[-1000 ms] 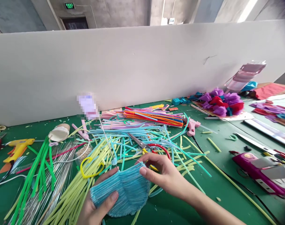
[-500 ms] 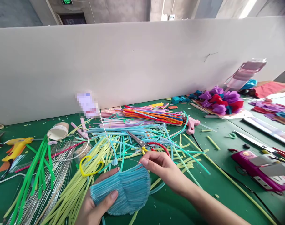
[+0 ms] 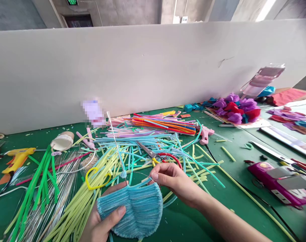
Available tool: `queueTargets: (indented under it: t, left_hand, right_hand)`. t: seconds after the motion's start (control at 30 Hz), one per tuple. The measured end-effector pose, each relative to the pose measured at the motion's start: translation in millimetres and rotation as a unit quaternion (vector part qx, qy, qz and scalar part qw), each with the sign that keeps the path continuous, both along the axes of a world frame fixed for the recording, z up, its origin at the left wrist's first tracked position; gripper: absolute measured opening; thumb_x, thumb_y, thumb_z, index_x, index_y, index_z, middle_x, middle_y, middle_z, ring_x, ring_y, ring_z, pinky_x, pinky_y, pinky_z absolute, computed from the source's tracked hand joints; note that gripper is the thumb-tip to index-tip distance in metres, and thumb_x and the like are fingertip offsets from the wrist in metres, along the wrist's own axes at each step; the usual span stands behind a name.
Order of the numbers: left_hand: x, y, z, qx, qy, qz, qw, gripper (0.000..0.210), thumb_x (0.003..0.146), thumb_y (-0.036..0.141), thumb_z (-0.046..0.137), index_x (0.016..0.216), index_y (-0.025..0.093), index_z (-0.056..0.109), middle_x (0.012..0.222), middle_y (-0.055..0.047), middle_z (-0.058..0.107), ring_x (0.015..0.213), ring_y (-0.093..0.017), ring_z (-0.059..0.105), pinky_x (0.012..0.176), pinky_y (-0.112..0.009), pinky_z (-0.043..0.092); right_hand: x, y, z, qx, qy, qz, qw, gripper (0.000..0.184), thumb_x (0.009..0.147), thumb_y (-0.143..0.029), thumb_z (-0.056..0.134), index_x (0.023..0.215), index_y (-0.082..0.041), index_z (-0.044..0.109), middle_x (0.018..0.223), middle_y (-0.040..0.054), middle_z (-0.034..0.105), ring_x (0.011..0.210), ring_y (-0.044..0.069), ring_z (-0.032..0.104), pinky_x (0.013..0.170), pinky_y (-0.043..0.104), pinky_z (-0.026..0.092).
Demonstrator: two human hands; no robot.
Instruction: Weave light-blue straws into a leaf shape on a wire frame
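My left hand (image 3: 108,216) grips a blue panel of pipe cleaners (image 3: 136,210) laid side by side, thumb in front and fingers behind. Thin wires (image 3: 115,141) rise from its top, with a small blue fuzzy knot (image 3: 123,174) near their base. At the panel's upper right corner, my right hand (image 3: 169,178) pinches thumb to forefinger on a fine wire (image 3: 142,174) that arcs over from the knot. Just behind the right hand lie scissors (image 3: 153,153) with red and yellow handles.
Yellow-green pipe cleaners (image 3: 74,205) and green ones (image 3: 45,178) spread at left. Blue stems (image 3: 132,143) and orange bundles (image 3: 165,125) lie behind. A pink glue gun (image 3: 206,134), a yellow glue gun (image 3: 18,159) and a magenta power strip (image 3: 276,185) sit around. A white partition (image 3: 142,70) stands behind.
The blue panel has tilted a little, so its face shows more fully and its right edge sits slightly farther right. Both hands keep their grip in nearly the same places.
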State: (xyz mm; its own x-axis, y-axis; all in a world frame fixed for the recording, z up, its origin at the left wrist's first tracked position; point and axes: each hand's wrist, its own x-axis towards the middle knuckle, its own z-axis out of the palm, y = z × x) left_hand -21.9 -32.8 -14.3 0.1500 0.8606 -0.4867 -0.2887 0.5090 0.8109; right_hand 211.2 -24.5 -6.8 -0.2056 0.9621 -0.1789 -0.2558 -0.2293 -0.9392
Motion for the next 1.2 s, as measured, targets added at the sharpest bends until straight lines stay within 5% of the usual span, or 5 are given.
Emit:
queueTargets:
  t: [0.13, 0.3, 0.4, 0.83, 1.2]
  left_hand:
    - [-1.2, 0.4, -0.4, 0.009, 0.007, -0.007, 1.0, 0.086, 0.063, 0.039, 0.084, 0.141, 0.023, 0.051, 0.105, -0.01, 0.077, 0.106, -0.037, 0.068, 0.084, -0.043, 0.058]
    - [1.6, -0.3, -3.3, 0.028, 0.034, -0.007, 0.999, 0.087, 0.062, 0.04, 0.085, 0.141, 0.024, 0.051, 0.11, -0.01, 0.076, 0.104, -0.039, 0.068, 0.083, -0.044, 0.059]
    - [4.0, 0.2, -3.3, 0.027, 0.042, -0.008, 0.999, 0.084, 0.063, 0.039, 0.085, 0.14, 0.023, 0.053, 0.112, -0.009, 0.076, 0.106, -0.037, 0.068, 0.084, -0.042, 0.059]
    - [6.5, 2.2, 0.0, 0.011, 0.037, 0.026, 0.999, 0.073, 0.057, 0.037, 0.088, 0.124, 0.02, 0.066, 0.105, -0.009, 0.078, 0.103, -0.036, 0.069, 0.078, -0.036, 0.059]
    - [8.3, 3.8, 5.4, 0.01, 0.038, 0.041, 0.998, 0.071, 0.054, 0.036, 0.089, 0.12, 0.019, 0.069, 0.098, -0.009, 0.079, 0.099, -0.038, 0.07, 0.078, -0.041, 0.06]
  right_hand:
    - [-3.1, 0.2, -4.7, 0.085, -0.146, -0.053, 0.984, 0.027, 0.082, -0.041, 0.071, 0.081, -0.015, 0.068, 0.074, 0.0031, 0.067, 0.066, 0.013, 0.058, 0.061, 0.024, 0.046]
    - [0.9, -1.3, -6.7, 0.315, -0.361, -0.095, 0.872, 0.015, 0.094, -0.025, 0.055, 0.089, -0.017, 0.068, 0.085, 0.006, 0.07, 0.077, 0.016, 0.062, 0.073, 0.027, 0.047]
    - [2.1, -2.2, -6.3, 0.351, -0.387, -0.104, 0.846, 0.015, 0.096, -0.021, 0.05, 0.093, -0.018, 0.064, 0.09, 0.0061, 0.068, 0.081, 0.015, 0.062, 0.076, 0.026, 0.047]
    - [-0.7, -2.9, 7.2, 0.128, -0.155, -0.052, 0.978, 0.032, 0.09, -0.043, 0.061, 0.077, -0.014, 0.063, 0.069, 0.0001, 0.057, 0.061, 0.009, 0.047, 0.055, 0.021, 0.038]
    - [-0.2, -6.5, 7.6, 0.124, -0.15, -0.026, 0.981, 0.024, 0.08, -0.035, 0.075, 0.085, -0.015, 0.064, 0.078, 0.0007, 0.06, 0.069, 0.011, 0.054, 0.063, 0.022, 0.045]
